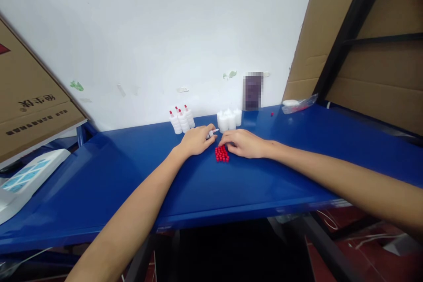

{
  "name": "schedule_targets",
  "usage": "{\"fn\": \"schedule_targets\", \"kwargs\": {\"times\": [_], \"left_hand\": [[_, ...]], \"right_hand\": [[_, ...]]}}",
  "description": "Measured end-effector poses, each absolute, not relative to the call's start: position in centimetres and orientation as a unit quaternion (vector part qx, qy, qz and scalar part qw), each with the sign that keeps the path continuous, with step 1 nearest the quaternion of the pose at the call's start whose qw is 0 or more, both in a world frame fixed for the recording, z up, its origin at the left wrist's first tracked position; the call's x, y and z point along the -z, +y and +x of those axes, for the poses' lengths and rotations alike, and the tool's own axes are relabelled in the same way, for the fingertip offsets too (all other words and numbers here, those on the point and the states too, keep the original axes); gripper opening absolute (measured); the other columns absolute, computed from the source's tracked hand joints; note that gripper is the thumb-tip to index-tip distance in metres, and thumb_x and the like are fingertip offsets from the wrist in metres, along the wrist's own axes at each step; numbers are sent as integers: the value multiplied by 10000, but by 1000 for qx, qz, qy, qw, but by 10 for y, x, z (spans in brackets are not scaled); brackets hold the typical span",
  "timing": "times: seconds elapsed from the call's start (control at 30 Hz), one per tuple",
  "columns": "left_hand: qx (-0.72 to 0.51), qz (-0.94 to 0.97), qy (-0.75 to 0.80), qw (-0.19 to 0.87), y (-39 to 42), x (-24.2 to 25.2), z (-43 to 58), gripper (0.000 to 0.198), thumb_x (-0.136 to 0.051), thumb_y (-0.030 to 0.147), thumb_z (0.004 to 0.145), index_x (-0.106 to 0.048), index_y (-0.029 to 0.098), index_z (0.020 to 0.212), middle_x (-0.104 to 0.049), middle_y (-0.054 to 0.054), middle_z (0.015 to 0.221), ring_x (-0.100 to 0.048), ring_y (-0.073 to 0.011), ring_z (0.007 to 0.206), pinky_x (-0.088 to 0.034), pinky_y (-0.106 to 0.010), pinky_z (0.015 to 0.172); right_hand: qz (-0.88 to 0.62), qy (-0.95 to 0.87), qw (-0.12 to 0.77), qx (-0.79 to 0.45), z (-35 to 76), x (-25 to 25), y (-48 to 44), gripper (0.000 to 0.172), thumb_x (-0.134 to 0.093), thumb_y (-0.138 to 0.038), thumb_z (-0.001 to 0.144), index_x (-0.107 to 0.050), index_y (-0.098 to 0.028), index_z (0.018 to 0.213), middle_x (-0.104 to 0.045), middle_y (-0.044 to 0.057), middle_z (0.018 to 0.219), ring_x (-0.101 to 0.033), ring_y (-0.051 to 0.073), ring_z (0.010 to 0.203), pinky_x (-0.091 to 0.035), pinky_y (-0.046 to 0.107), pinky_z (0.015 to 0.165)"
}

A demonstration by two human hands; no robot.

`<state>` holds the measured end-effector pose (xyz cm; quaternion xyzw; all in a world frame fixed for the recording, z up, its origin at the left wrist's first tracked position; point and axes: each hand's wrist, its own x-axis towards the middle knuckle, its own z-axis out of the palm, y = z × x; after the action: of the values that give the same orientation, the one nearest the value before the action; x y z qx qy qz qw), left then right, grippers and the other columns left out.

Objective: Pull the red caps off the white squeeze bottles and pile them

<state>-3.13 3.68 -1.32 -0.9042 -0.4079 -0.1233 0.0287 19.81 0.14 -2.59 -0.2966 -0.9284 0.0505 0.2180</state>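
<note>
My left hand (195, 140) is closed around a small white bottle with a narrow pointed nozzle (214, 131), which lies tilted and points right. Most of that bottle's body is hidden by my fingers. My right hand (245, 142) is bent over the far side of a cluster of small red caps (221, 155), its fingertips touching or just above them. Whether a cap is between those fingertips is hidden. Behind my left hand stand several white bottles with red-capped tips (182, 120). Several white bottles without red caps (228, 120) stand upright behind my right hand.
The blue table (198, 194) runs along a white wall. A dark pixelated object (253, 91) leans there. Toward the back right lie a single red cap (272, 114) and a clear plastic bag (300, 105). A white device with blue panels (31, 174) sits left, near a cardboard box (36, 101).
</note>
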Motion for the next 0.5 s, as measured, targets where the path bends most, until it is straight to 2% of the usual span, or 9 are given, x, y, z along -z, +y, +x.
{"fn": "schedule_targets", "kwargs": {"times": [0.3,0.5], "left_hand": [[126,-905,-404,28,37,14,-32,382,-384,487,1023,-550,217,1236,-729,-102,1133,-685,-307,1016,-516,-399,788],[150,-913,-379,13,33,13,-32,288,-446,389,975,-569,228,1180,-724,-80,1107,-677,-284,987,-506,-379,776]], "right_hand": [[-313,-923,216,-58,196,23,-2,404,-525,-50,857,-737,-203,1164,-765,60,1116,-709,198,960,-516,324,870],[-364,-897,249,-30,198,22,-2,312,-523,-147,907,-716,-192,1148,-734,73,1129,-682,206,930,-488,327,819]]}}
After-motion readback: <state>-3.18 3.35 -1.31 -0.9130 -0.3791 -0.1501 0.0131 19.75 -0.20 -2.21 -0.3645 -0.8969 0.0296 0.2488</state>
